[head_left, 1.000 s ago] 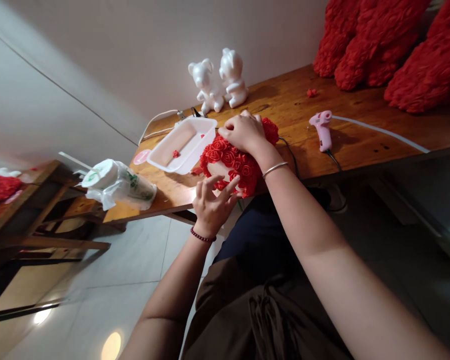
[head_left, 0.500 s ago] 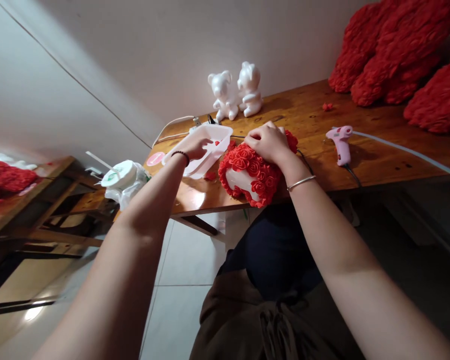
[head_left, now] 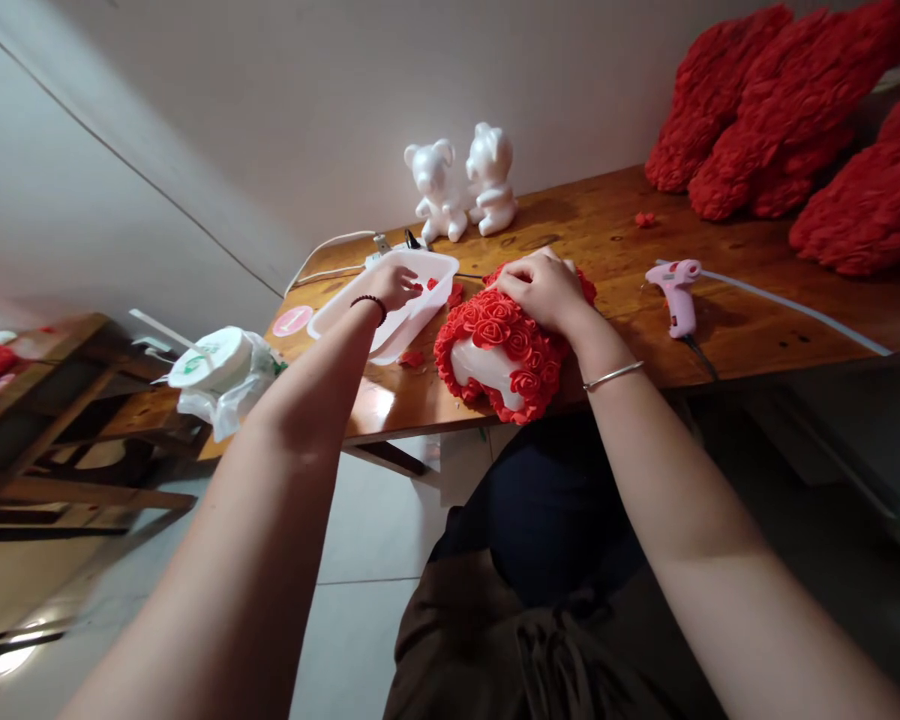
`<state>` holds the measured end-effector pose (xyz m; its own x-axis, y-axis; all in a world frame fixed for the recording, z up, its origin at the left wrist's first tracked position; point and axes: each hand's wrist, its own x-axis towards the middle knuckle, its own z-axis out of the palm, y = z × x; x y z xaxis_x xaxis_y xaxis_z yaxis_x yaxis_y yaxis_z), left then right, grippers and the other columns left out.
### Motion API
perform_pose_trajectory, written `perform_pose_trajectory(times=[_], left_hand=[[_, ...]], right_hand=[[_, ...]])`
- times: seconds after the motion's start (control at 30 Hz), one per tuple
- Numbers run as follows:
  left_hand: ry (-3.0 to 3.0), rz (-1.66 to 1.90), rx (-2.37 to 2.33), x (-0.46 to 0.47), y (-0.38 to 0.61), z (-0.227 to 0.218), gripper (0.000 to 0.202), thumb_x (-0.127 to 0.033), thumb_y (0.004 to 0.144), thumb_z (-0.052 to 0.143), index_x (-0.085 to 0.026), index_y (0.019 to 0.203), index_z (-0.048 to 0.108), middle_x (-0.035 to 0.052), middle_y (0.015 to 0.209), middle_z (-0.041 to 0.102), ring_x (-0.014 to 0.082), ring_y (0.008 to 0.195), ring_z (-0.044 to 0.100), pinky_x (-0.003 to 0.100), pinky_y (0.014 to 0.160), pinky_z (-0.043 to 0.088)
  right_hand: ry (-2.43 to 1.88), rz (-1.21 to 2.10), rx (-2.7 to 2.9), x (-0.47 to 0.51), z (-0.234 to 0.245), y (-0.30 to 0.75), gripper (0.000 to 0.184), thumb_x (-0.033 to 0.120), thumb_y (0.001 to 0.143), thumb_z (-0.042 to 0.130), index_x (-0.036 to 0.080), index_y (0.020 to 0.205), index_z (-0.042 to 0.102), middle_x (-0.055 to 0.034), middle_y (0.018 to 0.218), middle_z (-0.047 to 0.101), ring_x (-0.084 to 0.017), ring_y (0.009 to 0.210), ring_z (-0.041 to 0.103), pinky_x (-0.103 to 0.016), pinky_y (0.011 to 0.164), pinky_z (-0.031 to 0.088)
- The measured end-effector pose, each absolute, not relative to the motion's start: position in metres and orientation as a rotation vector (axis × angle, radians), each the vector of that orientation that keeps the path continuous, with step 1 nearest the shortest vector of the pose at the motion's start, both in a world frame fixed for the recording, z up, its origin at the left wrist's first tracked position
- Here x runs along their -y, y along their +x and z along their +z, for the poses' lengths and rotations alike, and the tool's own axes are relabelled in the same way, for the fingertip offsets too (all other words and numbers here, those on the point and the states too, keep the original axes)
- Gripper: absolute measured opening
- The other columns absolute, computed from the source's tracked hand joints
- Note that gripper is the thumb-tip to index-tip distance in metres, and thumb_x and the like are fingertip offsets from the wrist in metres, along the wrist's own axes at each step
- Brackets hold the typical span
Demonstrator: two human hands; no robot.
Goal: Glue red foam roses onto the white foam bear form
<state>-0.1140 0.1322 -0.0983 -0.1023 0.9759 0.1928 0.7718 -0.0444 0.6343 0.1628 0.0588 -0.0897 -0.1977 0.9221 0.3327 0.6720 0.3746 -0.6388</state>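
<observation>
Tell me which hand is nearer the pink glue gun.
Right hand, on the rose-covered foam figure, closer to the glue gun; left hand farther off, at the white tray.

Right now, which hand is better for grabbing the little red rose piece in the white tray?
Probably the left hand: it is at the white plastic tray, right beside the red rose piece. The right hand is pressed on the rose-covered foam bear.

Tray [head_left: 394, 325] left, glue gun [head_left: 676, 298] right, foam bear [head_left: 499, 345] between
</observation>
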Motion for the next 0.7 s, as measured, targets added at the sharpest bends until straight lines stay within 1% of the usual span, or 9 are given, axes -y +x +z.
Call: perform_pose_trajectory(times=[0.07,0.13,0.23,0.3,0.4,0.53,0.6,0.7], left_hand=[[1.849,0.836,-1.912,-0.127,-0.121,-0.095,0.021,-0.012,0.07,0.077,-0.013,0.09,0.073,0.0101,0.096,0.076,0.0143,0.07,0.063,0.032,0.071,0.056],[1.854,0.863,-1.88,-0.114,-0.123,-0.089,0.019,-0.015,0.075,0.076,-0.014,0.093,0.074,0.0114,0.103,0.076,0.0147,0.073,0.065,0.03,0.067,0.056],[1.853,1.093,-1.803,-0.074,-0.111,-0.077,0.019,-0.024,0.082,0.074,-0.016,0.099,0.072,0.0117,0.108,0.075,0.0159,0.078,0.069,0.026,0.059,0.056],[1.85,1.316,-1.721,-0.034,-0.091,-0.071,0.019,-0.027,0.084,0.075,-0.017,0.099,0.07,0.0103,0.103,0.076,0.0163,0.081,0.071,0.023,0.055,0.056],[1.994,1.425,-1.567,0.034,-0.054,-0.069,0.02,-0.026,0.08,0.079,-0.019,0.096,0.07,0.0048,0.097,0.076,0.0145,0.086,0.074,0.02,0.065,0.061],[2.045,1.452,-1.534,0.095,-0.016,-0.078,0.017,-0.02,0.079,0.081,-0.019,0.092,0.069,0.0011,0.093,0.077,0.0125,0.081,0.076,0.016,0.061,0.061],[2.09,1.429,-1.507,0.104,-0.007,-0.086,0.013,-0.017,0.08,0.08,-0.019,0.089,0.071,0.0009,0.092,0.078,0.0137,0.084,0.077,0.017,0.065,0.064],[2.18,1.422,-1.472,0.101,-0.001,-0.098,0.009,-0.019,0.081,0.082,-0.019,0.086,0.075,0.0018,0.093,0.08,0.0156,0.089,0.078,0.021,0.07,0.065]], right_hand=[[-1.374,0.465,1.955,-0.059,-0.091,0.162,0.032,0.039,0.094,0.05,0.022,0.076,0.07,-0.0073,0.092,0.073,-0.031,0.115,0.056,-0.05,0.104,0.038],[-1.376,0.452,1.957,-0.058,-0.091,0.161,0.031,0.039,0.094,0.05,0.022,0.077,0.07,-0.007,0.094,0.073,-0.031,0.116,0.055,-0.051,0.104,0.038],[-1.378,0.423,1.968,-0.057,-0.091,0.16,0.033,0.04,0.095,0.05,0.022,0.075,0.069,-0.0074,0.094,0.073,-0.031,0.116,0.056,-0.051,0.104,0.038],[-1.38,0.408,1.979,-0.057,-0.09,0.159,0.035,0.041,0.095,0.05,0.022,0.074,0.069,-0.0081,0.094,0.073,-0.032,0.115,0.056,-0.051,0.104,0.038],[-1.392,0.402,1.979,-0.057,-0.089,0.158,0.035,0.043,0.095,0.051,0.022,0.076,0.07,-0.009,0.095,0.073,-0.032,0.117,0.055,-0.052,0.106,0.037],[-1.402,0.41,1.964,-0.057,-0.088,0.155,0.031,0.041,0.094,0.053,0.022,0.08,0.073,-0.0096,0.096,0.073,-0.032,0.119,0.054,-0.054,0.108,0.036],[-1.404,0.411,1.959,-0.056,-0.087,0.155,0.03,0.04,0.094,0.053,0.022,0.081,0.073,-0.01,0.096,0.072,-0.032,0.12,0.054,-0.054,0.109,0.035],[-1.401,0.413,1.964,-0.056,-0.087,0.154,0.031,0.041,0.094,0.053,0.022,0.079,0.073,-0.01,0.096,0.073,-0.033,0.12,0.055,-0.055,0.109,0.035]])
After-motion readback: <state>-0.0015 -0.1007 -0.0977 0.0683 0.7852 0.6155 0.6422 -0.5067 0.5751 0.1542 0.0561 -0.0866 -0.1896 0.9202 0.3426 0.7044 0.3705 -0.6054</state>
